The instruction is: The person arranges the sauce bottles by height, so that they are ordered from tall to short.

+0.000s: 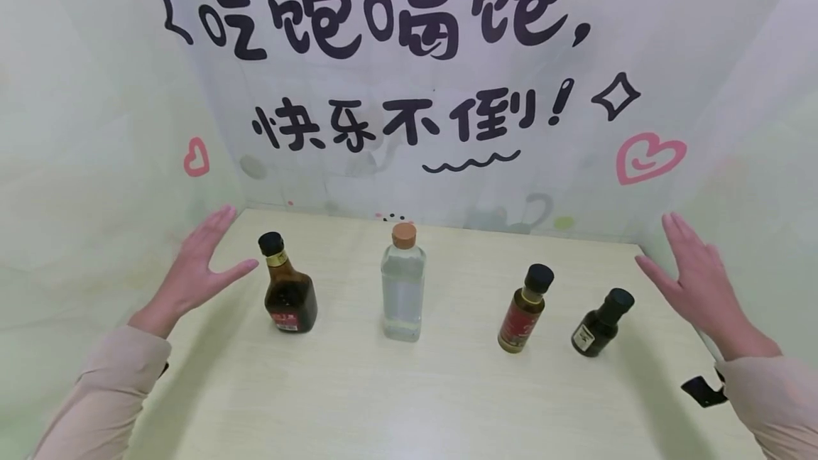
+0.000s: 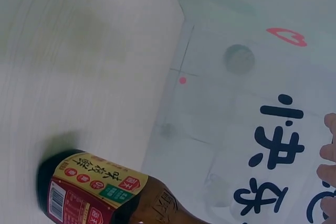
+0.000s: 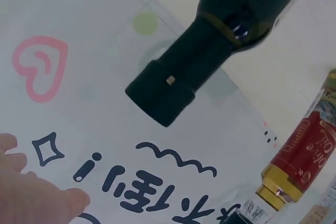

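Note:
Four bottles stand upright in a row on a pale wooden table [image 1: 396, 403]. From the left: a brown sauce bottle [image 1: 289, 288] with a black cap, a tall clear bottle [image 1: 403, 282] with a cork-coloured cap, a small red-labelled oil bottle [image 1: 525, 308], and a small dark bottle [image 1: 601, 324]. My left hand [image 1: 201, 265] hovers flat with straight fingers just left of the brown sauce bottle [image 2: 100, 192], not touching it. My right hand [image 1: 696, 282] is raised with fingers straight, right of the dark bottle [image 3: 215, 40], holding nothing. The red-labelled oil bottle [image 3: 304, 156] shows in the right wrist view.
A printed backdrop [image 1: 396, 91] with black characters and pink hearts stands behind the table, and pale panels close in both sides. A small black object [image 1: 703, 389] sits at the table's right edge by my right sleeve.

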Tool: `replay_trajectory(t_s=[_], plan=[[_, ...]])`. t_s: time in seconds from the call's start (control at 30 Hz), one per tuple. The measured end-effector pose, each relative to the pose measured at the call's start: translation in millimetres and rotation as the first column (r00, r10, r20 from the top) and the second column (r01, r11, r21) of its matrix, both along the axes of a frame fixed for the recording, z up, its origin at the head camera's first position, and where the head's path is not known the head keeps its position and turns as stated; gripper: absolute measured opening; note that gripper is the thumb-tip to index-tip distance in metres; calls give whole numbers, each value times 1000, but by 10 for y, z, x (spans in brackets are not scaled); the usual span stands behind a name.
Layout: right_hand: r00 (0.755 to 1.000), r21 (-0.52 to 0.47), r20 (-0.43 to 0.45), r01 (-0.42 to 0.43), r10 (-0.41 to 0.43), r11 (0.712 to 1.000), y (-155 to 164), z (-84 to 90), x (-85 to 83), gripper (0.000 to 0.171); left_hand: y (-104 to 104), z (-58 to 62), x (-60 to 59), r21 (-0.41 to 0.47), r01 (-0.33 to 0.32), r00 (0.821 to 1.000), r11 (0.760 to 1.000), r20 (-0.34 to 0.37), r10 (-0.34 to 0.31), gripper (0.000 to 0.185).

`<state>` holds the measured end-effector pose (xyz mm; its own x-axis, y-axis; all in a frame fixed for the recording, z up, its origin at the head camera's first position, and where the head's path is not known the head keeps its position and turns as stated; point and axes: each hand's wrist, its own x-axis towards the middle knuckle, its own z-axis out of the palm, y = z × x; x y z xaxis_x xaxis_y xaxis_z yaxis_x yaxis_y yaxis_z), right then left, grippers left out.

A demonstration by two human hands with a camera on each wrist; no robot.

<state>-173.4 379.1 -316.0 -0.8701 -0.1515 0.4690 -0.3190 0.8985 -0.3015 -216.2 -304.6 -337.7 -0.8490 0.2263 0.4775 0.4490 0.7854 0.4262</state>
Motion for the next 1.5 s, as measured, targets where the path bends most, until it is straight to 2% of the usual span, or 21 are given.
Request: replay_trajectory(t_s=[0.1,0.2,0.33,0.4,0.5,0.67,1.1,1.3,1.5], plan=[[999,-51,-31,-24,23,998,-94,56,-11,72,62,11,13,39,9,1000,999,17,-10,85],[990,-84,-134,-48,36,995,-205,98,-31,70,115,13,14,55,14,999,998,51,-17,85],[954,-105,-296,-80,46,991,-359,156,-75,63,174,-3,8,53,15,990,998,138,-22,86],[944,-118,-324,-103,60,988,-437,186,-99,61,200,-13,0,59,16,984,998,174,-26,84],[943,-141,-318,-151,100,978,-567,229,-130,58,233,-23,-13,91,23,982,996,186,-40,81],[942,-172,-289,-229,173,958,-801,271,-171,54,278,-38,-39,167,31,985,985,159,-59,76],[878,-178,-341,-411,336,894,-1345,355,-240,52,427,11,-46,236,24,991,972,120,-53,65],[842,-174,-372,-476,391,862,-1550,377,-284,49,412,-34,-58,217,-2,995,976,96,-20,62],[815,-183,-385,-527,432,830,-1792,404,-320,43,423,-76,-74,235,7,994,972,106,-33,61]])
